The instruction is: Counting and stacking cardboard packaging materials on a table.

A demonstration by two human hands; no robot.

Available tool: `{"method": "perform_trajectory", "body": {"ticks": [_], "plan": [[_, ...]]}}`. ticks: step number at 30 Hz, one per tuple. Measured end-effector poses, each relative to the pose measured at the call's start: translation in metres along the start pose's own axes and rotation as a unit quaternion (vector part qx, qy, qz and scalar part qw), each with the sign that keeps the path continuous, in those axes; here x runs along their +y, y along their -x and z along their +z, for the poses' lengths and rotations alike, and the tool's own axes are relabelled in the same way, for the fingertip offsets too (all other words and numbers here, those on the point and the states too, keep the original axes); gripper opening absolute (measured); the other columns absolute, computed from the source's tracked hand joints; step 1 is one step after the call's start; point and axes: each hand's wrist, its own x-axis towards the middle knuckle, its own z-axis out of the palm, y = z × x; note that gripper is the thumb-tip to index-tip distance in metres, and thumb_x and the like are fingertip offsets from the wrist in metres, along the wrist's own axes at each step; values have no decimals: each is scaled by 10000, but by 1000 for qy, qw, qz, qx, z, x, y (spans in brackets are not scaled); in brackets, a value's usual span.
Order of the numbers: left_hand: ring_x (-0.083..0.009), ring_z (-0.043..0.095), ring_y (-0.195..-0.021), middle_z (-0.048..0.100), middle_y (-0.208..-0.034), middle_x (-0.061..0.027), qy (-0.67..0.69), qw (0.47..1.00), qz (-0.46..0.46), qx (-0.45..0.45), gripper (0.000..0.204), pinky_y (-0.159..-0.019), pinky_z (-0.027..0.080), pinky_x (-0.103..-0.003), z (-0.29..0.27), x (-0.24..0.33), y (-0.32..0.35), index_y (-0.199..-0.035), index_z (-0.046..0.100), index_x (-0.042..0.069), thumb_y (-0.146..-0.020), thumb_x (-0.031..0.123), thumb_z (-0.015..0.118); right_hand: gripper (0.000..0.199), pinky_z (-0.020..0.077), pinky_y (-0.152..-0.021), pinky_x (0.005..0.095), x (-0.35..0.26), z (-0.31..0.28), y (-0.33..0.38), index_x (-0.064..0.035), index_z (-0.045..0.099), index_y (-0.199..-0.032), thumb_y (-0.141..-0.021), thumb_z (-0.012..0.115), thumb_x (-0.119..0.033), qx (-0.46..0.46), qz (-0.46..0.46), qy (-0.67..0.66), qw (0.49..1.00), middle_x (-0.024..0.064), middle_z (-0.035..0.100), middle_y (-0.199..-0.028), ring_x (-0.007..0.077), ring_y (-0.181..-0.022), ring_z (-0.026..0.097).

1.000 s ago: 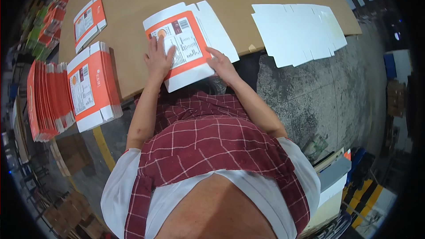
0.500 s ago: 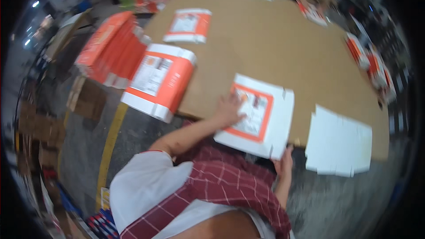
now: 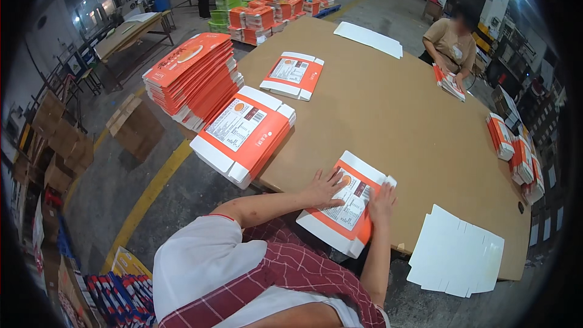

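Both hands lie flat with fingers spread on a flattened orange-and-white carton [image 3: 344,211] at the near edge of the brown bench [image 3: 413,121]: left hand [image 3: 327,187] at 9 o'clock of it, right hand [image 3: 382,202] at 3 o'clock. Neither grips it. White sheets [image 3: 455,259] lie at 4 o'clock.

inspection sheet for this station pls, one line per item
Surface: large brown table, mostly bare in the middle.
Job's things: flat orange-and-white carton at the near edge.
Clutter: carton stack at the left edge, smaller stack behind it, white sheets at the right, small bundles along the far right edge.
Hands: left hand and right hand both lie flat on the carton, fingers spread.
Cables: nothing seen.
Surroundings: tall carton pile left of the table, brown boxes on the floor, co-worker at the far side.
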Motion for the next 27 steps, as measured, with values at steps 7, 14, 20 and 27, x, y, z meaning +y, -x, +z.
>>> {"method": "perform_trajectory", "body": {"ticks": [7, 14, 20, 27], "plan": [[-287, 101, -1309, 196, -1395, -153, 29, 1000, 2, 7, 712, -948, 159, -621, -3, 5, -1, -1337, 249, 119, -794, 547, 422, 619, 173, -1007, 502, 32, 58, 137, 16, 322, -1271, -830, 456, -398, 79, -113, 68, 988, 183, 307, -1339, 297, -1256, 261], [-304, 102, -1309, 211, -1392, -140, 30, 999, 10, 11, 710, -931, 149, -654, 12, 31, -18, -1321, 282, 126, -788, 580, 402, 554, 357, -874, 490, 167, -33, 142, -92, 301, -1289, -807, 536, -228, 321, 79, 160, 930, 236, 401, -1227, 403, -1040, 454], [-298, 111, -1308, 197, -1394, -152, 58, 998, 5, 33, 684, -925, 138, -663, 15, 31, -17, -1315, 306, 137, -791, 564, 415, 621, 479, -681, 459, 200, -8, 149, -161, 262, -1312, -761, 545, -117, 70, 164, 279, 944, 239, 430, -1180, 387, -931, 524], [-296, 107, -1309, 192, -1399, -135, 50, 998, -4, 24, 681, -938, 118, -657, 13, 31, -17, -1322, 294, 149, -793, 561, 415, 489, 451, -768, 382, 100, -79, 152, -68, 370, -1252, -780, 484, -14, 33, 104, -282, 953, 175, 501, -1147, 289, -983, 532]]}}
